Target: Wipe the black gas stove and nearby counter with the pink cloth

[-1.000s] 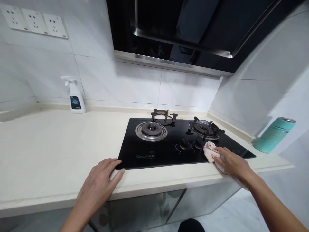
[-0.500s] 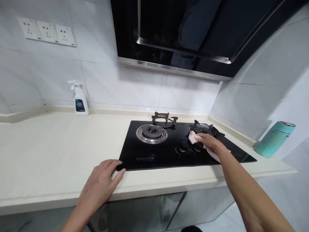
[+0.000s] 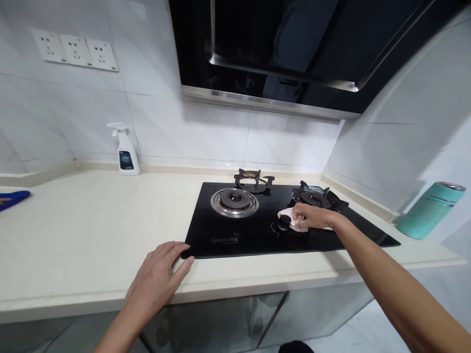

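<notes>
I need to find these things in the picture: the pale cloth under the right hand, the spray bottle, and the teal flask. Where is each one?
Pale cloth [image 3: 286, 214]: head view, on its exposed left fold.
Spray bottle [image 3: 126, 160]: head view, on its white body.
Teal flask [image 3: 429, 212]: head view, on the middle of its side.

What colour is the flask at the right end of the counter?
The flask is mint teal with a metallic grey top, shown best in the head view.

Bare left hand [image 3: 154, 274], bare right hand [image 3: 314, 217]
</notes>
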### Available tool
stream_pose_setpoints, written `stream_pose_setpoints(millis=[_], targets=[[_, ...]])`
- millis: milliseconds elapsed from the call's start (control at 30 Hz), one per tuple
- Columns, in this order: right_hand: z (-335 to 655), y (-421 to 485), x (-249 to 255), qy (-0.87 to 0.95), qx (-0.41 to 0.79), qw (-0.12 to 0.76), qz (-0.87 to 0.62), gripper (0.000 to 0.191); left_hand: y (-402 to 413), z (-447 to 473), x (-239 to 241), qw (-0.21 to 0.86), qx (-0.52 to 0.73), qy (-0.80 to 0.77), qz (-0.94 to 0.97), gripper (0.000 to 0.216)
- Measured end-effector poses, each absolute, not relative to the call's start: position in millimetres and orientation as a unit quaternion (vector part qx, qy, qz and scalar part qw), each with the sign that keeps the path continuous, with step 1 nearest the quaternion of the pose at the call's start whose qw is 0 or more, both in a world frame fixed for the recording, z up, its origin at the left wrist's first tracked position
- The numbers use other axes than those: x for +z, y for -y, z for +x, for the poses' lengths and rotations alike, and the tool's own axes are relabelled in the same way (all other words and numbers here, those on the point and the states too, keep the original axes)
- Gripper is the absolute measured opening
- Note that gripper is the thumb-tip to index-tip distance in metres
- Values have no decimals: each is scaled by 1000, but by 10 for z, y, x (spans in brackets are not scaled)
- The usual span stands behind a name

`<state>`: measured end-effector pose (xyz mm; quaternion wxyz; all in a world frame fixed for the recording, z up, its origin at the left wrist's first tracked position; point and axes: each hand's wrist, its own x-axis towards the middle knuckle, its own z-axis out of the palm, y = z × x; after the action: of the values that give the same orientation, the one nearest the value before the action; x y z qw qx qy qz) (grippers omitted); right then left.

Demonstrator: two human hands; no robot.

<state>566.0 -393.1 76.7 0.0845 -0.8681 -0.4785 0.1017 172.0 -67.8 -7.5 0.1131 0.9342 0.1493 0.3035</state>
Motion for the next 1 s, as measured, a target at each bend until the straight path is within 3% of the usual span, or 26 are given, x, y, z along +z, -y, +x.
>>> stream_pose_setpoints(millis=[100,533,733,1000], targets=[[5697,3968,761,495,101,67,-860,33,661,1724,-109,107,313,-146,933,44],[5673,3106,709,453,31,25,-891,19,700,1762,-60,93,322,-132,933,35],[5141,2613,733,496,19,40,-867,25,746,1728,-58,91,312,-144,935,30],[3922,2455,530,568,-62,106,-814,49,655,1752,-103,95,323,-136,932,35]])
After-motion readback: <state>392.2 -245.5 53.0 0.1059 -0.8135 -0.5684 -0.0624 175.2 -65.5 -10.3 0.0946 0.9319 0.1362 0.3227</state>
